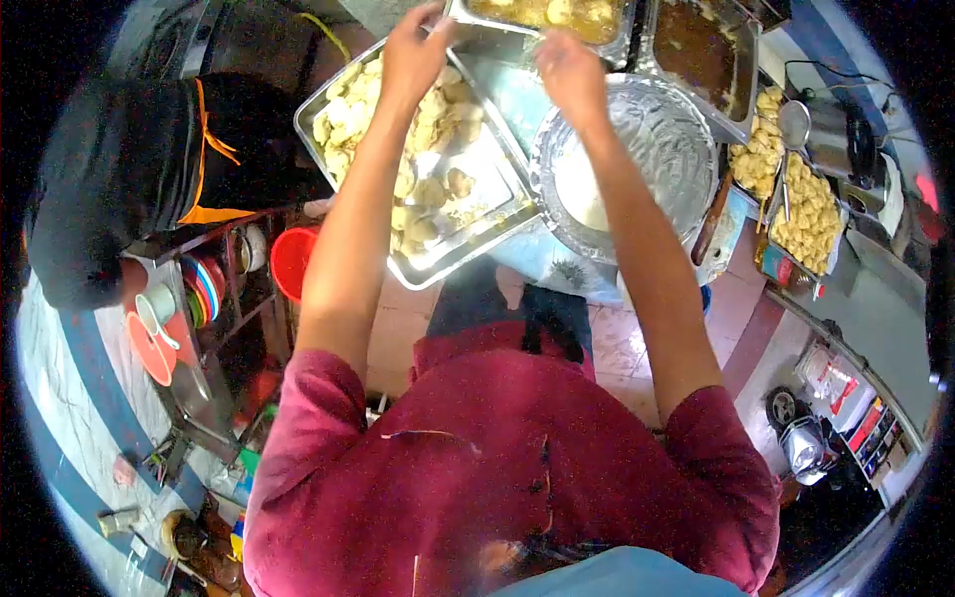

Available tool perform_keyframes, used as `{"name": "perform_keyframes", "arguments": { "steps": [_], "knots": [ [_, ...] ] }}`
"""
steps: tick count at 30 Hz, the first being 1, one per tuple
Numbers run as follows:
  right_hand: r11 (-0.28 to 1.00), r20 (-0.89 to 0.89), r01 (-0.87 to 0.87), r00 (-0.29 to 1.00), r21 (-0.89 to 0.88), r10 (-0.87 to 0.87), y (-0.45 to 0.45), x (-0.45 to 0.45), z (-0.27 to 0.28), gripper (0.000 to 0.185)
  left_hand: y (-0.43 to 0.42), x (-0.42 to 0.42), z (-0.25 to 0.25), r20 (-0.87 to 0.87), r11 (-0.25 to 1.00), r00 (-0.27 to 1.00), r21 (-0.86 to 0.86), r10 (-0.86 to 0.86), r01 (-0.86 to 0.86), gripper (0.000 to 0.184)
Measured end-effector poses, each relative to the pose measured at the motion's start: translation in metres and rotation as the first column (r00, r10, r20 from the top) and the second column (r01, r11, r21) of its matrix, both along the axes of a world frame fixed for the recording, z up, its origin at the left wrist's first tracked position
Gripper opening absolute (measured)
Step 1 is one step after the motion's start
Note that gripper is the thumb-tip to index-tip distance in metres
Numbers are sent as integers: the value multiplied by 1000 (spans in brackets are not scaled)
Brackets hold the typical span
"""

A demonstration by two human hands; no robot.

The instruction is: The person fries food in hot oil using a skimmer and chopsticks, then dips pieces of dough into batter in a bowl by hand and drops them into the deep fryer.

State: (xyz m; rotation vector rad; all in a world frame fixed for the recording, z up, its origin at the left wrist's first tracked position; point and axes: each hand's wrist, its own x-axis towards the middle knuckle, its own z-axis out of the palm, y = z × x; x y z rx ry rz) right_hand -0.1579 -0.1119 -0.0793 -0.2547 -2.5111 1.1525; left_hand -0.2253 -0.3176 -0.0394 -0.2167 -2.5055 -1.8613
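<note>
My left hand [416, 52] is over the far rim of a metal tray [445, 261], its thumb and fingers apart, and I see nothing in it. Pale, coated lumps of food [343, 119] fill much of that tray. My right hand [574, 78] is between the fryer and a large metal bowl [696, 164]; its fingers are blurred, so what they hold is unclear. White batter [582, 189] lies in the bowl and coats its wall. Beyond my hands, pale pieces [569, 15] float in the yellowish oil of a fryer [622, 50].
A second fryer [741, 124] with dark brown oil stands to the right. Past it are golden fried pieces [806, 219] on trays and a mesh strainer [794, 124]. Another person in black [119, 179] stands at left, near a red bucket [291, 261] and a rack of plates [199, 289].
</note>
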Motion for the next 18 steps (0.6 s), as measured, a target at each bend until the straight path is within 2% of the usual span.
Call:
{"name": "perform_keyframes", "arguments": {
  "steps": [1, 2, 3, 4, 5, 6, 7, 10, 12, 14, 16, 18],
  "knots": [
    [986, 160, -66, 983, -152, 90, -24, 31, 9, 16, -23, 16, -23, 7, 997, 999, 59, 39, -40, 38],
    [983, 259, -117, 954, -139, 151, -42, 56, -10, 15, -46, 46, -24, 44, 989, 992, -93, 118, -113, 37],
    [960, 362, -162, 901, -230, 238, -61, 78, -12, 15, -69, 71, -41, 126, 968, 971, -176, 203, -180, 38],
    [957, 494, -224, 820, -187, 288, -75, 91, -46, 21, -88, 98, -51, 186, 948, 954, -260, 234, -182, 38],
    [958, 565, -267, 777, -102, 277, -91, 101, -62, 26, -103, 127, -70, 140, 918, 952, -333, 273, -214, 37],
    [945, 570, -327, 776, -3, 270, -102, 109, -70, 29, -118, 153, -91, 230, 931, 932, -303, 281, -206, 35],
    [919, 573, -383, 776, 96, 263, -112, 115, -77, 33, -126, 178, -92, 224, 928, 935, -317, 273, -195, 38],
    [946, 618, -318, 756, 58, 217, -138, 127, -98, 43, -150, 218, -119, 0, 801, 880, -415, 475, -432, 47],
    [936, 615, -332, 764, 115, 195, -145, 130, -116, 47, -161, 236, -142, -208, 613, 764, -487, 610, -622, 55],
    [948, 560, -279, 815, 151, 151, -146, 134, -130, 49, -160, 244, -140, 212, 740, 715, -308, 666, -598, 52],
    [979, 516, -191, 847, 66, 130, -141, 140, -135, 45, -175, 250, -158, 503, 813, 640, -400, 581, -424, 45],
    [992, 494, -121, 861, -27, 119, -137, 141, -122, 42, -184, 259, -185, 406, 822, 717, -331, 567, -463, 42]
  ]
}}
